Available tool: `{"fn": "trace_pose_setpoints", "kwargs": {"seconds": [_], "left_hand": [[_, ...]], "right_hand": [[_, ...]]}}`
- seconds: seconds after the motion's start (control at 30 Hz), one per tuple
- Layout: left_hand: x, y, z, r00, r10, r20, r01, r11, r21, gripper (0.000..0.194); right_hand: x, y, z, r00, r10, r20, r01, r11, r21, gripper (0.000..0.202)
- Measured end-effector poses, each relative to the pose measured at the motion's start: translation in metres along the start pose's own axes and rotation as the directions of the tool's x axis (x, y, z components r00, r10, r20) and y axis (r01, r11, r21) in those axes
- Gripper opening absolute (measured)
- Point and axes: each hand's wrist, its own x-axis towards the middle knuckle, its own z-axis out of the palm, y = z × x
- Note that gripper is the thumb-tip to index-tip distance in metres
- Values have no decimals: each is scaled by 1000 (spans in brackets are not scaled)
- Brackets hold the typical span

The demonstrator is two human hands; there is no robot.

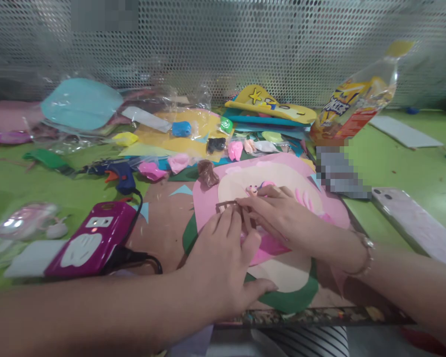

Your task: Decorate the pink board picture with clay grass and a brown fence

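Observation:
Both hands work on a layered paper piece with a pink outer sheet (204,208), a cream shape (230,183) and dark green edging (293,300). My left hand (223,253) lies with fingers stretched over it, fingertips touching a thin brown strip (226,204), which looks like clay. My right hand (286,213) reaches in from the right, its fingers extended and resting on the brown strips; its thumb is hard to make out. Just beyond the fingers is a small pink modelled figure (251,189), partly covered. Pink clay petals (304,199) lie to its right.
At the left are a magenta power bank (92,238) with a cable and a blue glue gun (124,176). Wrapped clay lumps, one of them brown (208,173), line the back. A tilted snack bag (353,106) and a phone (416,223) are on the right.

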Motion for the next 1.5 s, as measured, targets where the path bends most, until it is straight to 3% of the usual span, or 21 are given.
{"fn": "trace_pose_setpoints", "kwargs": {"seconds": [0.27,0.5,0.67,1.03,1.23,1.5], "left_hand": [[2,-1,1,1000,-9,2,9,1000,-14,78],[1,0,1,1000,-19,10,20,1000,-13,79],[3,-1,0,998,-44,40,45,999,-22,88],[2,-2,1,993,-79,84,86,992,-89,100],[7,-4,-3,988,-105,117,118,986,-115,107],[6,-3,1,990,-99,102,113,983,-146,106]], "right_hand": [[0,-5,-1,999,-50,11,51,994,-100,35],[-1,-5,-5,999,-29,43,28,999,20,36],[-3,-2,-4,998,35,-58,-31,998,62,34],[-1,-4,-1,994,84,-73,-78,994,82,31],[-5,-9,-11,996,86,-26,-81,984,158,17],[-7,-11,-11,999,52,-3,-50,969,241,25]]}}
